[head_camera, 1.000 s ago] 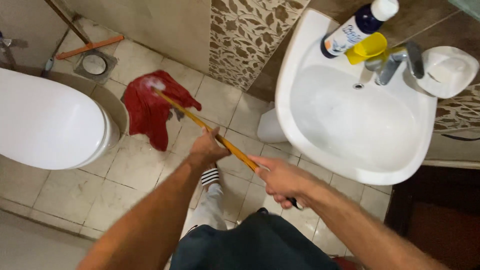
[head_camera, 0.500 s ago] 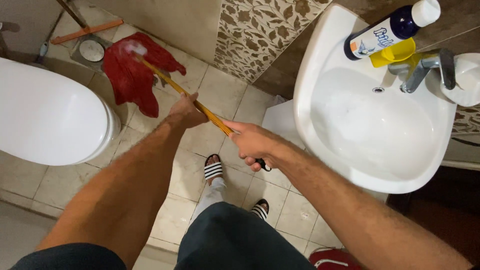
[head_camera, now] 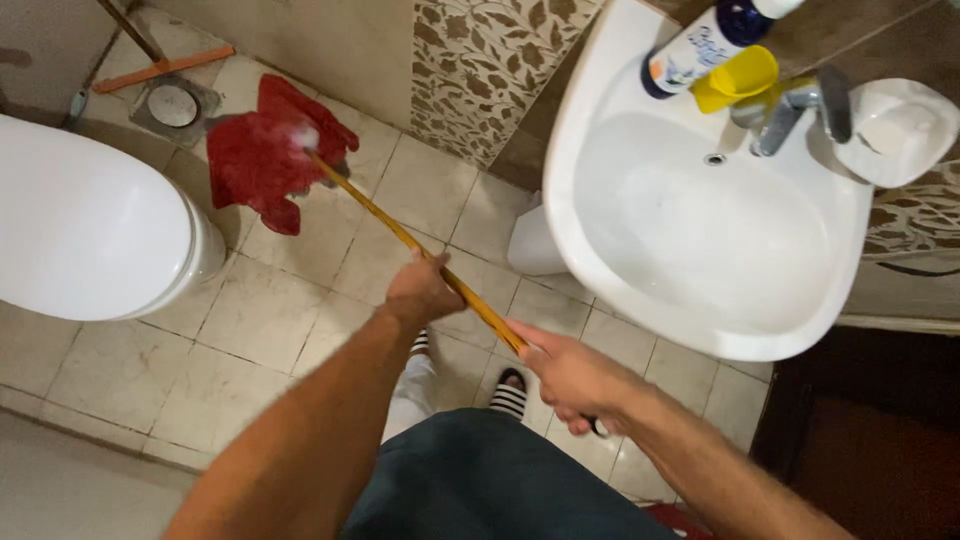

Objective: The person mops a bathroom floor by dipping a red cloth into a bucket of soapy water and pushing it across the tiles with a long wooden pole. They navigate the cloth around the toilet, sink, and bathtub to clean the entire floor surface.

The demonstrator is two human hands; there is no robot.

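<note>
Both my hands grip a long yellow mop stick (head_camera: 385, 220). My left hand (head_camera: 422, 291) holds it about midway, and my right hand (head_camera: 572, 380) holds the near end, which has a black tip. The stick runs up and left to a red mop cloth (head_camera: 262, 155) bunched on the beige tiled floor (head_camera: 290, 330), next to a white toilet (head_camera: 90, 235). My feet in black-and-white striped slides (head_camera: 510, 395) stand below the stick.
A white pedestal sink (head_camera: 700, 225) fills the upper right, with a chrome tap (head_camera: 790, 110), a blue-and-white bottle (head_camera: 700, 45) and a yellow cup (head_camera: 735, 78) on its rim. A round floor drain (head_camera: 172, 105) and an orange-handled tool (head_camera: 165, 68) lie at the top left.
The mop cloth was pushed away toward the drain, then drawn back toward me and bunched up. My hands slid back along with the stick.
</note>
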